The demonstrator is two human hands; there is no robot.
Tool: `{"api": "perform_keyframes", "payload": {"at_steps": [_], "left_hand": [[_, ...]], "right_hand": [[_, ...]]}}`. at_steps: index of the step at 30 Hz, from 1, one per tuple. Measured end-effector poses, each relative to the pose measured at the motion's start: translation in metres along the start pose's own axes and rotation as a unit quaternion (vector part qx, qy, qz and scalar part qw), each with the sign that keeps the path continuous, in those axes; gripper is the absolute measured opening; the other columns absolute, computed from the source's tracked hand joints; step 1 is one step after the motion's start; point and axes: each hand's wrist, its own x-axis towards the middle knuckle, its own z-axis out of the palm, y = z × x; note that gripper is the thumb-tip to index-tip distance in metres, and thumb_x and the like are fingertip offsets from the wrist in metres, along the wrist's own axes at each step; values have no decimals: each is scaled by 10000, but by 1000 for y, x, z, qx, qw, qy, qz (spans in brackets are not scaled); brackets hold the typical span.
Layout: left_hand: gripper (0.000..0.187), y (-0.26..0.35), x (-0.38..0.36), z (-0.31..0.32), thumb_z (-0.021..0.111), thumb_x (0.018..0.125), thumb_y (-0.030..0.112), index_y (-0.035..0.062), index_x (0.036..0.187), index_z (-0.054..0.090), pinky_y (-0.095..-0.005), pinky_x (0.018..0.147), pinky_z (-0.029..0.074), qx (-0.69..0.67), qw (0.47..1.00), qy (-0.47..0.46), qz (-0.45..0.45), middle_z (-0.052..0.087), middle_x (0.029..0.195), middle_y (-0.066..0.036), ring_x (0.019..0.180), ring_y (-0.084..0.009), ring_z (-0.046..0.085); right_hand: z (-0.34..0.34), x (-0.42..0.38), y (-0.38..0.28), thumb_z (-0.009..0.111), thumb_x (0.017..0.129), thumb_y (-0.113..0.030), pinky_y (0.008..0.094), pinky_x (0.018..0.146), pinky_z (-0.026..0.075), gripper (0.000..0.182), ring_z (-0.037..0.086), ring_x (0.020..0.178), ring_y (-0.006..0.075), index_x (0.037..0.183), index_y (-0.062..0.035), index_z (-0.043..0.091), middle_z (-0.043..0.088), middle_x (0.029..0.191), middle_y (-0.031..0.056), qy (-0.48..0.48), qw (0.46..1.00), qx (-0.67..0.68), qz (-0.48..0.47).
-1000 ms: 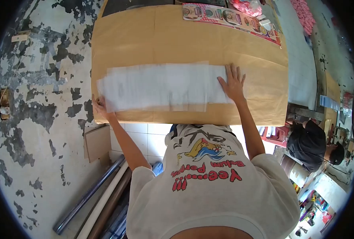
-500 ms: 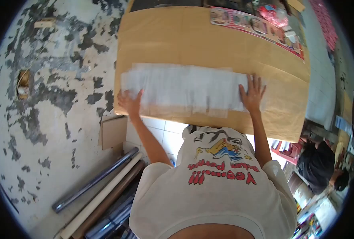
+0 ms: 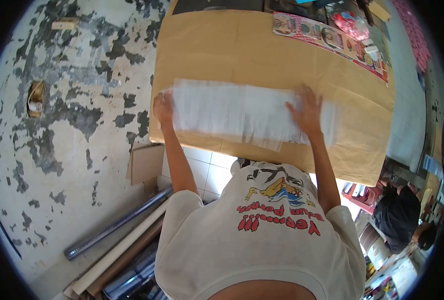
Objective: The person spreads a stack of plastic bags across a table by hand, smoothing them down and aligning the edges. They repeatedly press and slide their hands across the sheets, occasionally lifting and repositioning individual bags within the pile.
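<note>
A stack of whitish, see-through plastic sheets [image 3: 232, 110] lies in a long strip across the brown paper-covered table [image 3: 207, 45]. At the strip's left end, my left hand [image 3: 163, 109] has its fingers curled together on the sheets' edge. Toward the right end, my right hand [image 3: 307, 111] rests over the sheets with its fingers spread, somewhat blurred by motion. Both the sheets' ends look smeared, and their lower edge is uneven.
A printed strip [image 3: 332, 42] and a pink plastic bag [image 3: 352, 26] lie at the table's far right. Long rolls [image 3: 119, 222] lean at lower left by a peeling wall [image 3: 72, 150]. A person in black [image 3: 397, 215] is at right.
My left hand has moved up along the sheets' left end and its fingers have curled in. My right hand has shifted slightly left over the sheets, away from their right end.
</note>
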Motion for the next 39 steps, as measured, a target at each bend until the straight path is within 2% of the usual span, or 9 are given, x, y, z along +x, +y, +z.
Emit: {"api": "perform_keyframes", "payload": {"at_steps": [4,7,12,14,22,28,30,37,39], "left_hand": [[438,7,4,-7,619,924,434,7,1017,602,-513,867,436,-25,994,-67,-85,604,1193,-175,1062,-384,580],[474,38,-18,-15,684,866,449,48,1097,583,-503,931,380,115,979,169,22,595,1197,-143,1112,-355,539],[987,171,-151,-43,822,617,601,130,1410,473,-643,1095,173,-68,895,-274,346,394,1460,-155,1401,-364,312],[1004,189,-196,-11,785,651,610,143,1462,423,-674,1084,192,-34,829,-275,485,368,1502,-139,1416,-363,296],[938,239,-190,31,712,699,648,241,1487,406,-623,1118,208,-84,830,-259,486,403,1505,-128,1393,-348,353],[823,235,-195,32,611,739,737,318,1437,483,-606,1127,215,-51,831,-243,498,390,1519,-128,1385,-343,367],[827,236,-194,31,601,733,757,325,1430,492,-607,1132,205,-49,831,-247,496,385,1522,-128,1385,-342,365],[847,238,-197,33,617,711,768,325,1424,501,-599,1143,190,-58,842,-237,481,397,1512,-130,1373,-351,381],[826,240,-199,31,635,716,746,321,1414,514,-593,1144,191,-57,845,-239,475,411,1502,-134,1368,-353,389]], "right_hand": [[5,13,-29,707,792,-583,655,1147,127,748,390,1382,303,1351,-116,539,487,1446,96,-82,996,-35,17],[10,12,-23,706,767,-623,660,1146,124,777,412,1362,292,1332,-114,553,513,1412,88,-84,996,-16,10],[13,14,-18,718,753,-614,658,1141,146,767,421,1345,283,1309,-108,565,521,1387,87,-75,997,-8,15],[16,15,-19,722,753,-603,658,1139,151,766,416,1350,281,1309,-100,563,512,1396,90,-80,997,-9,8],[-7,-6,2,657,899,-281,562,1167,190,575,374,1387,341,1402,-73,470,471,1437,165,-89,995,46,-22],[-35,-98,190,676,917,-335,498,1155,251,622,411,1338,393,1399,-6,465,463,1423,243,161,963,-172,130],[-72,-140,262,601,825,-706,520,1140,283,982,344,1411,377,1465,7,384,393,1497,243,28,846,-378,375],[-151,-229,490,563,883,-662,412,1016,461,772,564,1231,351,1369,-64,533,569,1328,249,-8,903,73,424],[-161,-218,468,590,905,-583,396,964,479,635,622,1124,337,1243,-46,629,649,1195,224,1,899,-41,437]]}}
